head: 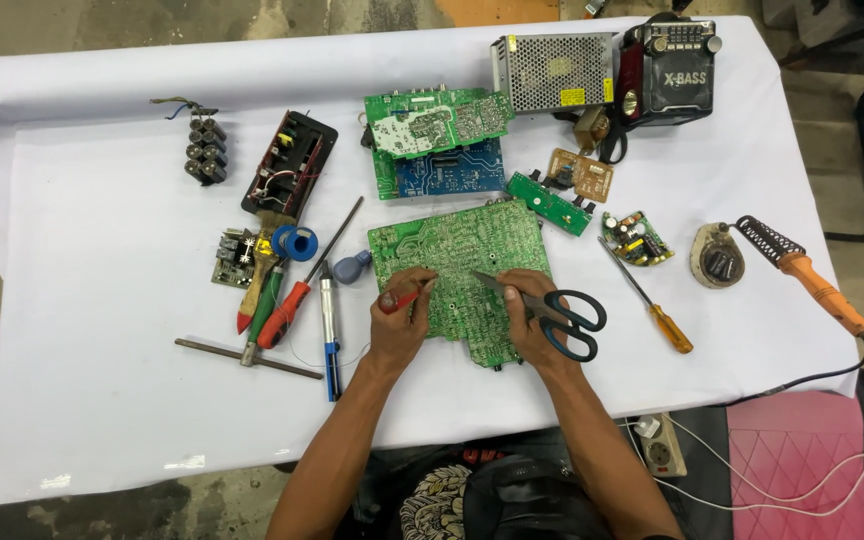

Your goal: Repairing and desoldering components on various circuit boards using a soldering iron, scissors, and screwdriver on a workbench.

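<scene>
A large green circuit board (462, 270) lies solder side up on the white-covered desk (102, 420), and both hands work on it. The left hand (399, 318) is pinched around a red-handled tool (399, 298), likely a small screwdriver, at the board's left edge; its tip is hidden behind the fingers. The right hand (530, 312) is closed around the black-handled scissors (552, 308), whose blades point left across the board's middle, toward the left hand. From here the scissor tips could skid over the solder joints and scratch a trace, or jab the left hand's fingers, since the two hands sit close together and the board rests loose on the cloth. A hard push could also slide the board toward the blue desoldering pump (329, 335) just left of it. Right of the board lie a yellow-handled screwdriver (652, 305) and, farther right, a soldering iron (812, 280) in its stand; whether it is hot cannot be told. Beyond the board sits a stack of smaller boards (437, 140). What the blades actually touch is too small to make out.
</scene>
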